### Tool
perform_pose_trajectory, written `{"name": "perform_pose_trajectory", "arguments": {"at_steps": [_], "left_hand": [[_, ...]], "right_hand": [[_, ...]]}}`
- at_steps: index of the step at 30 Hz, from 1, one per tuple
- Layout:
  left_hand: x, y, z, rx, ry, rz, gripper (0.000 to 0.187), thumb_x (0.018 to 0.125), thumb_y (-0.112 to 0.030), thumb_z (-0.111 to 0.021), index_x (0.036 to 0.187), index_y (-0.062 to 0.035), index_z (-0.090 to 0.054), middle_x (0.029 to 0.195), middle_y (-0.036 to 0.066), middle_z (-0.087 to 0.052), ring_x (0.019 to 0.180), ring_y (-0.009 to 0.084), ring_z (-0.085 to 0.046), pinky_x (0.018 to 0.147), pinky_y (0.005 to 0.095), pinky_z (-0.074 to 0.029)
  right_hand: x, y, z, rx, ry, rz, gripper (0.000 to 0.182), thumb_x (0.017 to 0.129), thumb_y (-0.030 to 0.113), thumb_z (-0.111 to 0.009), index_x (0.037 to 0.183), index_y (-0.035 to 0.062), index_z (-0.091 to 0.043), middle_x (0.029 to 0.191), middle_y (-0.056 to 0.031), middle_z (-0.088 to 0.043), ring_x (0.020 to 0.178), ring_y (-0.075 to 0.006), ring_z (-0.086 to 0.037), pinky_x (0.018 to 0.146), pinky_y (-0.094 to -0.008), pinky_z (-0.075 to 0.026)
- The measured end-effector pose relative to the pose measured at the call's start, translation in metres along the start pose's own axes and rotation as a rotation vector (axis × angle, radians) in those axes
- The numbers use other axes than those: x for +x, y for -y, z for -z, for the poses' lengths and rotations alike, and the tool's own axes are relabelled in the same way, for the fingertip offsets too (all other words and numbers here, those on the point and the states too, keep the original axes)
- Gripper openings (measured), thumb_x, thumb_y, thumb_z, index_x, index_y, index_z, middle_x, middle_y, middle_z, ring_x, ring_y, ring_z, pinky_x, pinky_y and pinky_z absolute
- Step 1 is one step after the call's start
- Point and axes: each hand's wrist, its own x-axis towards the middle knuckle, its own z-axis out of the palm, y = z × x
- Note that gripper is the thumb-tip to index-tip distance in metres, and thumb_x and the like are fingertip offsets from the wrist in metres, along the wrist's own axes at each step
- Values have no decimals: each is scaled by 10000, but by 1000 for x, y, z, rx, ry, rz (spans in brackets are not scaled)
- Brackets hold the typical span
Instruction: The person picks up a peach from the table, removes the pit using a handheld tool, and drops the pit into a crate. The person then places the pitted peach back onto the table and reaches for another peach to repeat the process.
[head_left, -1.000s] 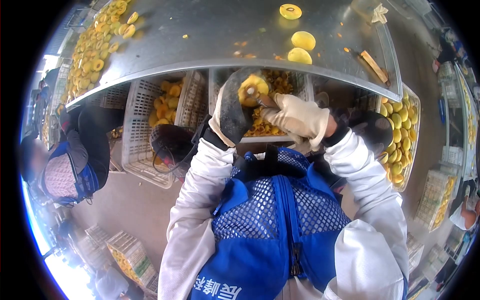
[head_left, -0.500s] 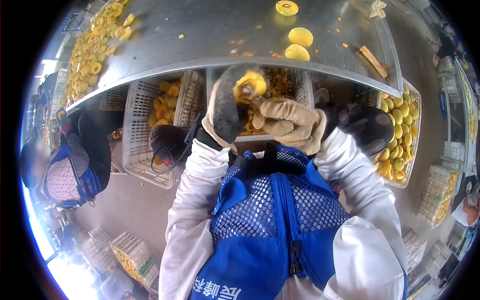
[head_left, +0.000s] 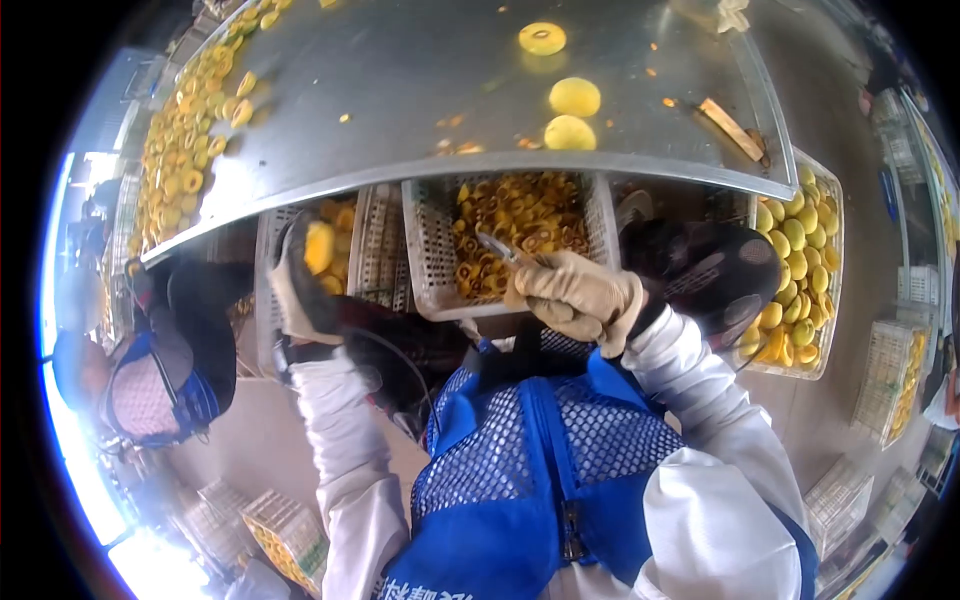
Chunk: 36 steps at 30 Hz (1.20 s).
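Observation:
My left hand (head_left: pixel 300 285), in a glove with a dark palm and pale back, is over the left crate (head_left: pixel 268 240). A yellow fruit half (head_left: pixel 318 247) rests against its fingers; motion blurs the grip somewhat. My right hand (head_left: pixel 575 300), in a beige glove, is closed around the handle of a small metal-tipped coring tool (head_left: pixel 497 248). The tool's bare tip points left and away from me, above the middle crate (head_left: pixel 432 270), which holds many orange-yellow fruit scraps (head_left: pixel 525 215). Three yellow fruit pieces (head_left: pixel 575 97) lie on the metal table.
The metal table (head_left: pixel 400 90) spans the front, its raised edge close above the crates. Many fruit halves (head_left: pixel 185 150) are heaped at its left. A wooden strip (head_left: pixel 730 128) lies at the right. A crate of whole yellow-green fruit (head_left: pixel 800 250) stands right. Another person (head_left: pixel 150 370) sits left.
My left hand has moved left with the fruit half, from the middle crate to the left crate. The tool in my right hand has come out of the fruit.

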Motion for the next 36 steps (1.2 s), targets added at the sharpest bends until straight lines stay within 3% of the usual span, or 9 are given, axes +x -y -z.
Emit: {"name": "perform_pose_trajectory", "arguments": {"at_steps": [3, 5, 11, 18, 24, 28, 33, 35, 36], "left_hand": [[61, 41, 57, 474, 121, -274, 264, 951, -98, -600, 1183, 13, -656, 1107, 123, -658, 940, 218, -666, 836, 342, -549], [72, 5, 1, 305, 28, -43, 358, 879, -96, -697, 1219, 4, -644, 1203, 148, -627, 991, 255, -658, 871, 349, -534], [116, -34, -214, 776, 542, -685, 362, 931, -274, -672, 1225, -64, -655, 1149, 168, -660, 929, 248, -660, 806, 349, -515], [169, -7, -362, 1134, 526, -350, 582, 819, -477, -718, 1204, -45, -657, 1119, 201, -705, 1053, 381, -663, 910, 385, -527], [163, 20, -322, 222, 1006, -5, 359, 858, -239, -759, 1113, 0, -675, 997, 84, -706, 883, 169, -668, 765, 267, -527], [51, -65, -240, -573, 759, 555, 431, 916, -250, -658, 1238, 25, -577, 1187, 175, -651, 1072, 265, -643, 949, 352, -528], [-23, -27, -176, -572, 606, 354, 479, 893, -199, -695, 1273, 40, -528, 1197, 173, -643, 1146, 286, -629, 1057, 404, -489], [-34, 9, -159, 1, 519, -438, 602, 831, -70, -767, 1325, 55, -448, 1177, 160, -644, 1113, 257, -638, 1021, 387, -499], [-41, 9, -154, -7, 506, -424, 602, 831, -70, -767, 1325, 55, -448, 1177, 160, -644, 1113, 257, -638, 1021, 387, -499]], "right_hand": [[-16, -4, 4, -58, -28, 172, 425, 987, 373, -589, 982, -51, -602, 553, 46, -500, 446, -40, -433, 501, -183, -414], [-24, 1, 3, -23, -91, 101, 375, 978, 380, -598, 930, 8, -591, 580, 36, -521, 435, -52, -448, 476, -193, -391], [-42, 28, -12, -21, -293, 3, 279, 974, 307, -584, 828, 79, -517, 573, 4, -476, 377, -106, -411, 344, -270, -302], [-58, 21, 1, 162, -397, 126, 244, 976, 242, -577, 933, 3, -558, 545, -23, -497, 353, -94, -428, 322, -229, -322], [-65, 18, 1, 214, -359, 214, 233, 952, 277, -585, 883, 58, -544, 592, 0, -501, 415, -93, -442, 383, -236, -324], [-58, 22, -4, 131, -409, 179, 233, 961, 274, -595, 898, 58, -536, 540, -17, -495, 378, -123, -462, 362, -253, -344], [-40, 29, -13, -122, -533, 153, 288, 981, 318, -602, 1045, 50, -515, 560, -13, -513, 359, -112, -475, 329, -251, -348], [-34, 44, -30, -191, -552, 130, 313, 984, 337, -600, 1035, 38, -526, 583, -17, -529, 376, -111, -493, 340, -255, -365], [-30, 49, -37, -302, -604, 90, 346, 983, 332, -607, 1093, 9, -549, 642, -43, -575, 421, -111, -525, 389, -256, -402]]}}
